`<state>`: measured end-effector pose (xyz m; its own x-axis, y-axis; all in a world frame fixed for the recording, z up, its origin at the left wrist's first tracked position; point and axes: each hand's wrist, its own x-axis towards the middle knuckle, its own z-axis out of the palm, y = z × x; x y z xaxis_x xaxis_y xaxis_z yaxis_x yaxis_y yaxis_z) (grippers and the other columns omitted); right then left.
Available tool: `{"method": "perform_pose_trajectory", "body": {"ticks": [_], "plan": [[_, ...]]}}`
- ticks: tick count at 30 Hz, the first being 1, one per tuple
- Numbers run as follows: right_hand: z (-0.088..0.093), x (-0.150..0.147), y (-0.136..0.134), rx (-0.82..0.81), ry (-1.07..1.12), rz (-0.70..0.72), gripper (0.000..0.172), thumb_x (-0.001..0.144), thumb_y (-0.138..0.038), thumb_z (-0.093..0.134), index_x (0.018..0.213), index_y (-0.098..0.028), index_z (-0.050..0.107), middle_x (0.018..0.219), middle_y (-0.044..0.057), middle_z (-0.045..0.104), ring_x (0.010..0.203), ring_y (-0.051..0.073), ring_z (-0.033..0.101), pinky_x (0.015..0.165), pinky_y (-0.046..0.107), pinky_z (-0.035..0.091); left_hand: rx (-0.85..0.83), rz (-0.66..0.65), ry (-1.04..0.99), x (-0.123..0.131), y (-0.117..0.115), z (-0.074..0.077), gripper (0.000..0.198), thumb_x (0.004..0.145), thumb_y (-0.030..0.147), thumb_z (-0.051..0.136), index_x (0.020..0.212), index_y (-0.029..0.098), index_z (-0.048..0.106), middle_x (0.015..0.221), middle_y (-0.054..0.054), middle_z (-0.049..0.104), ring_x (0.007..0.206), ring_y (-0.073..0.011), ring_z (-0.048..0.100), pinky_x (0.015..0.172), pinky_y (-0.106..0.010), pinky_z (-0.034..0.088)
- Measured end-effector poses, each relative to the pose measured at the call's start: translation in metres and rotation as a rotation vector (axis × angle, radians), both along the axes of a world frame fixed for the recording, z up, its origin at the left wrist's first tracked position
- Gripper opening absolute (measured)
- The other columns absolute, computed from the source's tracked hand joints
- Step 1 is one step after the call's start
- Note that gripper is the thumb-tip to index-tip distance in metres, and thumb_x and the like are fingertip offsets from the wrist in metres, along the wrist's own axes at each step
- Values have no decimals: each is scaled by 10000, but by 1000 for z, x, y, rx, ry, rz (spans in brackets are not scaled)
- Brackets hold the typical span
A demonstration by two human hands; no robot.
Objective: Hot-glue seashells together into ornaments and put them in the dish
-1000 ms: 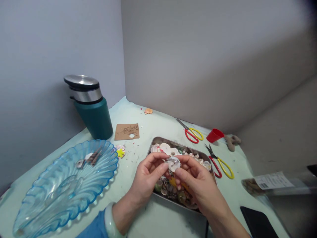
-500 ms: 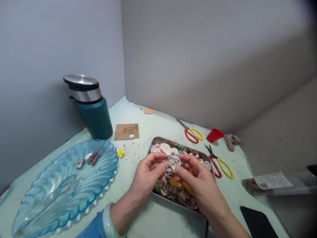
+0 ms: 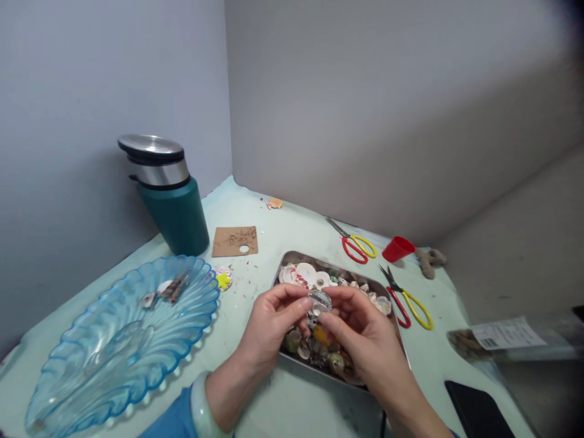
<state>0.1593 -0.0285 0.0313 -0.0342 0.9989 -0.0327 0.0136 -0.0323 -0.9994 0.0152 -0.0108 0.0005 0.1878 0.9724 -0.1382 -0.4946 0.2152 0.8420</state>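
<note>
Over a metal tray (image 3: 279,274) filled with several shells and small colourful pieces, my left hand (image 3: 269,325) and my right hand (image 3: 358,331) meet fingertip to fingertip. Together they pinch a small pale shell piece (image 3: 320,300) between thumbs and forefingers, a little above the tray's contents. Both hands are closed on it. A pale bangle and a blue sleeve show on my left wrist.
A blue glass shell-shaped dish (image 3: 118,340) with small metal clips lies at the left. Behind it stands a teal flask (image 3: 168,198). A cork square (image 3: 235,241), two red-and-yellow scissors (image 3: 358,243) (image 3: 406,301), a red cup (image 3: 398,248) and a dark phone (image 3: 477,413) lie around.
The shell piece has been turned and tilted between my fingertips, showing a narrower edge. Both hands stayed over the tray, shifting only slightly.
</note>
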Motion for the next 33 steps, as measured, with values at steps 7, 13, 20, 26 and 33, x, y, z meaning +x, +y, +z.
{"method": "perform_pose_trajectory", "body": {"ticks": [7, 13, 20, 26, 33], "plan": [[-1, 2, 2, -125, 50, -7, 352, 729, -395, 734, 969, -174, 602, 626, -30, 567, 506, 95, 520, 457, 210, 436, 17, 24, 121, -1, 0, 4, 257, 761, 373, 679, 807, 122, 643, 445, 38, 550, 440, -75, 509, 516, -189, 392], [-3, 3, 4, -111, 61, -14, 351, 736, -376, 733, 992, -181, 595, 656, -31, 565, 537, 96, 524, 478, 207, 442, 30, 63, 197, -1, 1, 10, 253, 722, 361, 714, 738, 128, 615, 495, 45, 564, 443, -58, 504, 497, -170, 390], [-2, 2, 0, -42, -20, -2, 281, 750, -284, 715, 985, -211, 578, 738, -28, 585, 622, 100, 519, 533, 197, 422, -19, -11, 37, 1, 0, 5, 276, 661, 296, 770, 798, 138, 589, 696, 17, 630, 484, -61, 531, 487, -190, 446], [-5, 4, -3, 74, -218, 2, 213, 795, -256, 656, 994, -235, 584, 826, -6, 617, 716, 141, 554, 632, 260, 443, -5, -37, -10, -2, 1, 1, 206, 684, 251, 758, 791, 134, 625, 678, 18, 628, 497, -63, 540, 513, -195, 449], [-1, 6, -2, 68, -204, 6, 213, 807, -281, 654, 1004, -228, 590, 790, -10, 614, 677, 130, 555, 593, 243, 451, -51, -40, 6, -3, 2, 1, 207, 699, 279, 745, 799, 125, 648, 543, 24, 600, 470, -75, 530, 522, -200, 421]]}}
